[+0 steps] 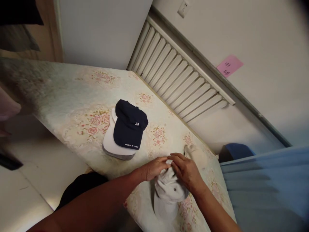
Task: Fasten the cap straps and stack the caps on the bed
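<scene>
A white baseball cap [170, 193] lies at the near edge of the flowered cloth, its brim pointing toward me. My left hand [155, 168] pinches the far end of this cap from the left. From the right, my right hand [184, 169] grips the same end, its fingers meeting the left ones. Farther left, a navy cap [130, 124] with small white lettering on its brim rests on top of a white cap [112, 141]; much of the lower one is hidden. Just beyond my right hand sits a cream cap [196, 155], partly covered by it.
The flowered cloth [125, 88] covers the surface. A pale radiator [178, 71] runs along the wall behind it, below a pink note [230, 66]. At the right hangs a blue curtain [267, 190], with a dark blue object [238, 151] behind it. Tiled floor [31, 177] shows at lower left.
</scene>
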`<state>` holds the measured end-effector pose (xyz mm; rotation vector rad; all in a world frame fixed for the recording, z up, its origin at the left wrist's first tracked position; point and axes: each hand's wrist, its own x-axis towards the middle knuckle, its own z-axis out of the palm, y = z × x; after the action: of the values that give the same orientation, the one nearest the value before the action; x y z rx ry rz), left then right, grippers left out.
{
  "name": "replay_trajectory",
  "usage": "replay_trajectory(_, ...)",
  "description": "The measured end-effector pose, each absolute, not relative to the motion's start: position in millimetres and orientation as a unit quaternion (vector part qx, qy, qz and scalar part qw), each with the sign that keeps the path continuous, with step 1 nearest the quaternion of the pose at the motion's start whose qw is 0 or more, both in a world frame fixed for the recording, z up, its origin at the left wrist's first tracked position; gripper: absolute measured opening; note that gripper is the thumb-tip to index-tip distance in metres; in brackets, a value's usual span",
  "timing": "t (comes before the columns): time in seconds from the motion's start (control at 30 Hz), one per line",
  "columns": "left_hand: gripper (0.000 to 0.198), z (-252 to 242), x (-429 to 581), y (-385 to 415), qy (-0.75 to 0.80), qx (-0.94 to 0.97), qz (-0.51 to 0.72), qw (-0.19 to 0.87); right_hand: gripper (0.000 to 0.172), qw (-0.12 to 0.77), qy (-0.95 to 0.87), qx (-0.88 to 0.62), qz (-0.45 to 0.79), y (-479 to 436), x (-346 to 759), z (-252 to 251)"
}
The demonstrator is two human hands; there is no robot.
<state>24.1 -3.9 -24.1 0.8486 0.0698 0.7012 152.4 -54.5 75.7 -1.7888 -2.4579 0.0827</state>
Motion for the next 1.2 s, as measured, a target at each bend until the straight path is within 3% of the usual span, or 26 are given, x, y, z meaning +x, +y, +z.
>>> replay_trajectory(0.1, 0.020, -24.5, 23.0, -6.0, 0.022, 0.413, 0.310, 0.856, 0.027, 0.083, -0.774, -0.627, 0.010, -54.2, 153.2, 66.8)
replay_trajectory(0.3, 0.023, -21.1, 20.6, -10.0, 0.055, 0.412, 0.277, 0.866, 0.040, 0.277, -0.620, -0.723, 0.128, -47.8, 157.9, 65.5)
replay_trajectory(0.4, 0.029, -22.9, 22.6, -9.4, 0.052, 0.404, 0.268, 0.873, 0.040, 0.284, -0.603, -0.709, 0.230, -45.7, 165.2, 70.1)
replay_trajectory(0.5, 0.029, -27.7, 27.3, -8.4, 0.041, 0.409, 0.270, 0.871, 0.038, 0.274, -0.598, -0.709, 0.254, -43.5, 173.2, 72.4)
replay_trajectory(0.63, 0.029, -34.5, 32.2, -7.4, 0.029, 0.393, 0.277, 0.877, 0.029, 0.290, -0.564, -0.729, 0.257, -38.1, 179.8, 69.8)
replay_trajectory(0.8, 0.034, -32.5, 28.8, -4.3, 0.031, 0.345, 0.284, 0.894, 0.014, 0.291, -0.536, -0.696, 0.379, -40.5, 183.2, 64.5)
replay_trajectory(0.87, 0.031, -30.2, 27.6, -2.9, 0.033, 0.317, 0.303, 0.898, 0.017, 0.277, -0.567, -0.691, 0.352, -44.8, 182.6, 62.4)
replay_trajectory(1.07, 0.026, -30.0, 29.4, 1.0, 0.052, 0.257, 0.346, 0.901, 0.021, 0.155, -0.754, -0.635, 0.068, -54.0, 173.9, 56.6)
replay_trajectory(1.2, 0.021, -35.0, 31.2, 3.8, 0.053, 0.244, 0.331, 0.910, 0.021, 0.093, -0.785, -0.612, 0.020, -54.5, 169.8, 56.1)
